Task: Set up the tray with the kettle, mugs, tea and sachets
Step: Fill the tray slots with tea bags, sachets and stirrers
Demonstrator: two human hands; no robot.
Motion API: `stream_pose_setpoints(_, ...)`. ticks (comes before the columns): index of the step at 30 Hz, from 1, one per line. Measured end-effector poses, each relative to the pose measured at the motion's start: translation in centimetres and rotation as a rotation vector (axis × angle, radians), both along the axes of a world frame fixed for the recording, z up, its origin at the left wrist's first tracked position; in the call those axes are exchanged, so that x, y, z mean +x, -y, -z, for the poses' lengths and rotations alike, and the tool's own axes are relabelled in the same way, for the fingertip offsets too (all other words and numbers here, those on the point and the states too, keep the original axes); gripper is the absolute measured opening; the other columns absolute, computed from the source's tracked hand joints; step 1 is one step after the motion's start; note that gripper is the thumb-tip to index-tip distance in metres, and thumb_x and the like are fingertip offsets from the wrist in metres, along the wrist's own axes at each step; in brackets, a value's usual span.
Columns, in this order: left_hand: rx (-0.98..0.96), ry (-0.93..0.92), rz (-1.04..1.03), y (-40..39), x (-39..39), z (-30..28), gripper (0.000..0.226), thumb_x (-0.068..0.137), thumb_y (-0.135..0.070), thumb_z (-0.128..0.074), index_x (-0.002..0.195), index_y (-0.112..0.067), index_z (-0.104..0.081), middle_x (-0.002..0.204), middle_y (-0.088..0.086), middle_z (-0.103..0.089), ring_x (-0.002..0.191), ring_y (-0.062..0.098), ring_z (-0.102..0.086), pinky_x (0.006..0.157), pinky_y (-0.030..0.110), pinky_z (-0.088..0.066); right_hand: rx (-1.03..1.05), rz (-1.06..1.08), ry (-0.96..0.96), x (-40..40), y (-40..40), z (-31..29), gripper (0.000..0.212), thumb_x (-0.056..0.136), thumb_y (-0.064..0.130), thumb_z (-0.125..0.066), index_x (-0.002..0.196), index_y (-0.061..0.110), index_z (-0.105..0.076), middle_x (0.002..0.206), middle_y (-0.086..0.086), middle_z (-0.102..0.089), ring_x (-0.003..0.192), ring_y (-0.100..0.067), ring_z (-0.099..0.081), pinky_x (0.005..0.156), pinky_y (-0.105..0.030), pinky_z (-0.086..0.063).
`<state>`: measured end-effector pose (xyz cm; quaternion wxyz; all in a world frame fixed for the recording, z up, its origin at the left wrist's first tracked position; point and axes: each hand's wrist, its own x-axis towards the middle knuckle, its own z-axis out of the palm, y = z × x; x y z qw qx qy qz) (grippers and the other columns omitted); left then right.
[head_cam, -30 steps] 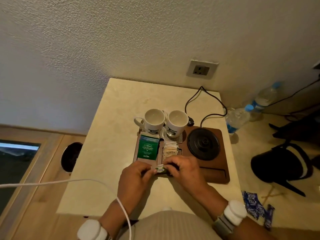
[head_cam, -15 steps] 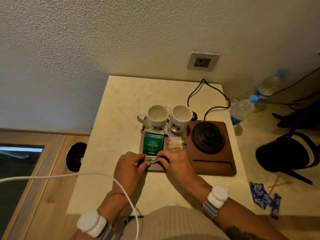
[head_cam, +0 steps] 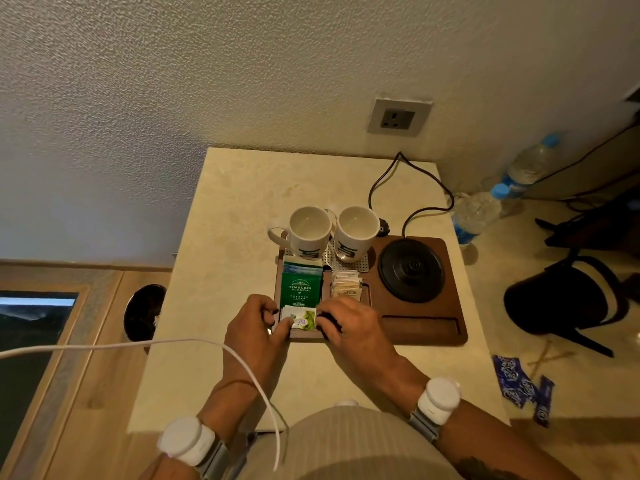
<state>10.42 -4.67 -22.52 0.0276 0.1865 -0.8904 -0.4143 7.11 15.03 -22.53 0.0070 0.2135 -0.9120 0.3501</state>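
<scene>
A brown wooden tray (head_cam: pixel 422 327) sits on a pale stone table (head_cam: pixel 235 237). Two white mugs (head_cam: pixel 310 230) (head_cam: pixel 356 232) stand at its back left, and a black kettle base (head_cam: pixel 410 270) lies at its right. Green tea packets (head_cam: pixel 300 289) fill the left slot; pale sachets (head_cam: pixel 346 285) fill the slot beside it. My left hand (head_cam: pixel 252 327) and my right hand (head_cam: pixel 349 327) both pinch a small white-and-green sachet (head_cam: pixel 301 318) at the tray's front left compartment. The black kettle (head_cam: pixel 561 299) stands on the floor to the right.
A black cord (head_cam: pixel 412 188) runs from the kettle base toward the wall socket (head_cam: pixel 398 117). Two water bottles (head_cam: pixel 478 211) (head_cam: pixel 531 162) stand by the wall at the right. Blue wrappers (head_cam: pixel 519 382) lie on the floor. A white cable (head_cam: pixel 138 346) crosses my left arm.
Both hands have shifted left along the tray's front edge with the small sachet, from in front of the pale sachets to below the green tea packets.
</scene>
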Motion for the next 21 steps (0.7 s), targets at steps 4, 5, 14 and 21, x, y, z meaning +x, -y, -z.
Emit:
stream_pose_setpoints(4,-0.021,0.026,0.006,0.5,-0.6,0.3,0.034,0.083,-0.033,-0.083,0.085,-0.030,-0.049,0.069,-0.006,-0.059,0.062,0.014,-0.059,0.053,0.033,-0.044,-0.043,-0.003,-0.023,0.9,-1.0,-0.9,0.006,0.097,0.020,-0.074,0.103,0.017,-0.075,0.099,0.001,-0.073,0.089,-0.010,-0.066,0.081,-0.032,-0.058)
stream_pose_setpoints(5,-0.019,0.021,0.006,0.4,-0.7,0.2,0.034,0.083,-0.032,-0.083,0.083,-0.029,-0.049,0.068,-0.006,-0.058,0.062,0.015,-0.059,0.053,0.032,-0.043,-0.057,0.000,-0.018,1.1,-1.5,-1.3,0.006,0.097,0.019,-0.075,0.102,0.016,-0.076,0.098,0.001,-0.074,0.088,-0.010,-0.066,0.080,-0.032,-0.058)
stream_pose_setpoints(14,0.070,-0.212,0.147,-3.2,1.2,-0.8,0.037,0.085,-0.019,-0.082,0.075,-0.029,-0.049,0.062,-0.002,-0.053,0.056,0.013,-0.052,0.051,0.019,-0.042,-0.106,-0.096,0.187,3.2,-7.2,-5.3,0.019,0.098,0.037,-0.068,0.108,0.025,-0.078,0.097,0.013,-0.076,0.084,-0.002,-0.066,0.076,-0.011,-0.050)
stream_pose_setpoints(21,0.123,-0.197,0.669,-12.0,0.8,-2.2,0.011,0.084,-0.022,-0.068,0.079,-0.025,-0.058,0.058,-0.007,-0.053,0.053,0.008,-0.052,0.053,0.026,-0.045,-0.118,-0.001,0.230,5.6,-12.5,-3.7,0.013,0.098,0.030,-0.067,0.104,0.024,-0.076,0.090,0.009,-0.074,0.078,-0.001,-0.063,0.072,-0.016,-0.049)
